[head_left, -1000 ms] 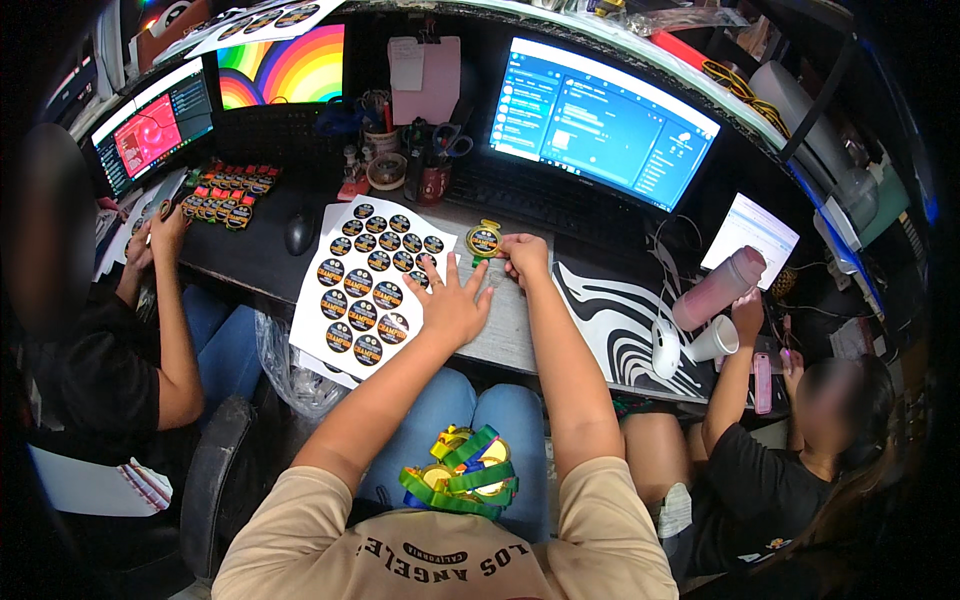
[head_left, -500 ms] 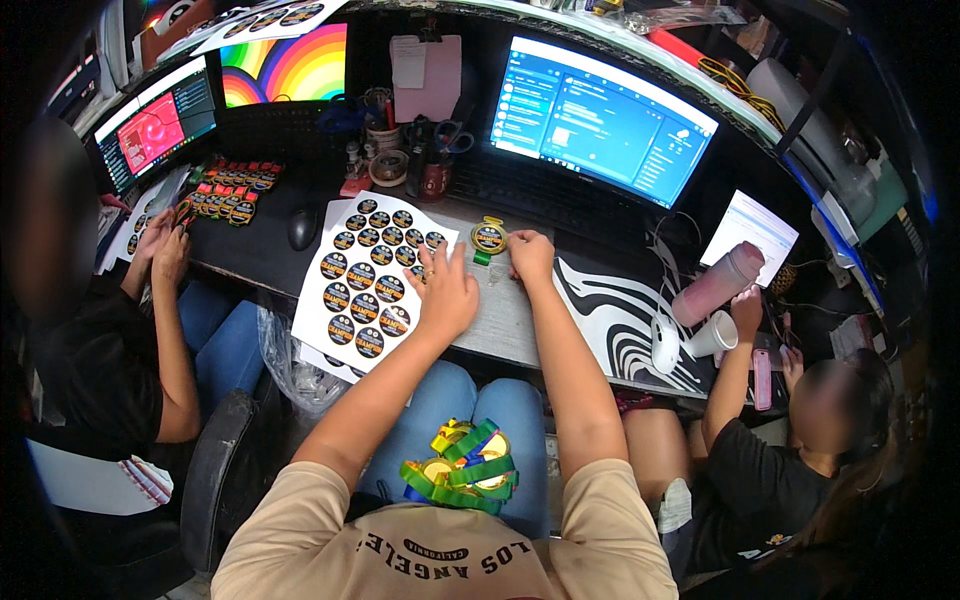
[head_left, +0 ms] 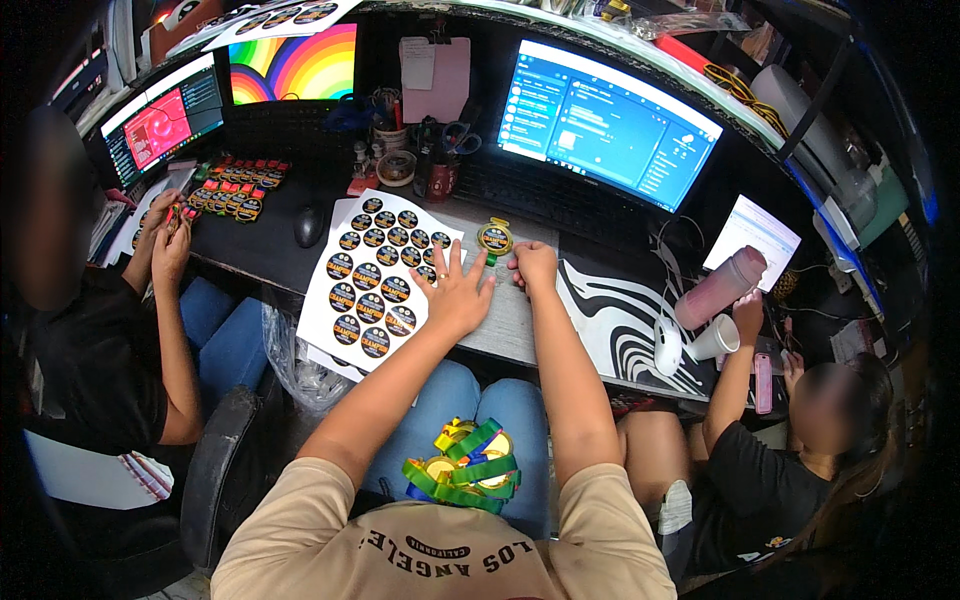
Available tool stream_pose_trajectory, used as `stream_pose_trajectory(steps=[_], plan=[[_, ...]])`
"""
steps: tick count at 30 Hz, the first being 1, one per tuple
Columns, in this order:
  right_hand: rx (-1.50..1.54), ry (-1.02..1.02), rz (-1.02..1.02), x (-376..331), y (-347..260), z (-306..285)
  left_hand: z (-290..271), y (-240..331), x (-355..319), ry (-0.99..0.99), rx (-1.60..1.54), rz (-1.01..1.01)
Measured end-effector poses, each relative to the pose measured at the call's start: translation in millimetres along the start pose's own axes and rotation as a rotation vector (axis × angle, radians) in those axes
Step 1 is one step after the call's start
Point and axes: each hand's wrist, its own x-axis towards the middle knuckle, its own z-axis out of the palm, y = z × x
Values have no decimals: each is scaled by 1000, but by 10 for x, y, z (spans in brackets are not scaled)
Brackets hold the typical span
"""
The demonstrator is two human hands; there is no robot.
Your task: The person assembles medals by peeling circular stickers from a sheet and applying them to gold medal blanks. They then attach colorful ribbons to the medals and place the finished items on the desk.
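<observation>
My left hand [head_left: 458, 297] lies with fingers spread over the right edge of a white sheet of round black stickers [head_left: 352, 270]. Just beyond its fingertips, a gold medal [head_left: 494, 238] with a black round face rests on the grey desk surface. A bit of green ribbon [head_left: 491, 260] shows at the medal's near side. My right hand [head_left: 537, 266] is beside the medal, thumb and fingers pinched together; whatever is between them is too small to make out. In my lap sits a pile of gold medals with green, yellow and blue ribbons [head_left: 465, 466].
A keyboard and a lit monitor [head_left: 610, 120] stand beyond the medal. A black mouse [head_left: 309, 226] is left of the sheet. To the right are a patterned mat [head_left: 610, 315], white mouse [head_left: 667, 345], cup [head_left: 716, 338] and pink tumbler [head_left: 722, 287]. People sit on both sides; the left one handles medals.
My right hand has drawn slightly nearer to me, away from the medal's edge. My left hand has shifted a little to the right. The view has shifted slightly.
</observation>
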Motion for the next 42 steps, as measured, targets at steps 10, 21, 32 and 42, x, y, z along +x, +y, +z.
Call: stream_pose_trajectory(steps=[10, 21, 32, 42], plan=[[-116, 18, -20, 70, -7, 51, 63, -16, -16, 20, 71, 45], [-29, 85, -224, -538, -9, 53, 122, -184, 109, 222, -351, -70], [175, -586, -98, -2216, 856, 770, -334, -522, 211, 71, -1214, -339], [961, -673, 344, -1963, 255, 729, -1437, -1030, -575, 482, -915, -107]])
